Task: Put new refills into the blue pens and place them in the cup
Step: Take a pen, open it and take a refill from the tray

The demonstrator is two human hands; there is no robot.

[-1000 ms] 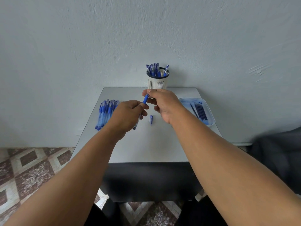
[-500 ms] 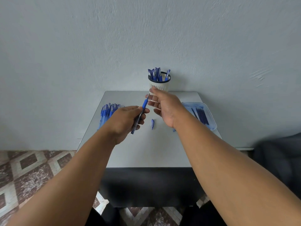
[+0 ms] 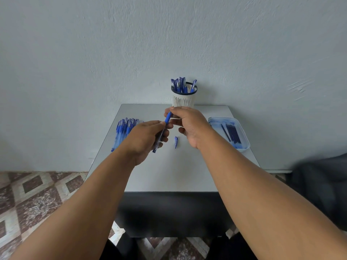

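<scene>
Blue pen [image 3: 163,131] stays gripped by left hand [image 3: 145,139]; right hand [image 3: 187,124] now pinches its far tip again, closing it up.

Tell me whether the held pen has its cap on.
Off: the pen shows no cap, and a loose cap lies on the table.

No legible text, label, brand, number or sign in the head view. Pens [image 3: 125,130], cup [image 3: 183,101] and tray [image 3: 242,136]: any print on them is too small and blurred to read. Wall and table [image 3: 169,171] carry no readable marking.
</scene>
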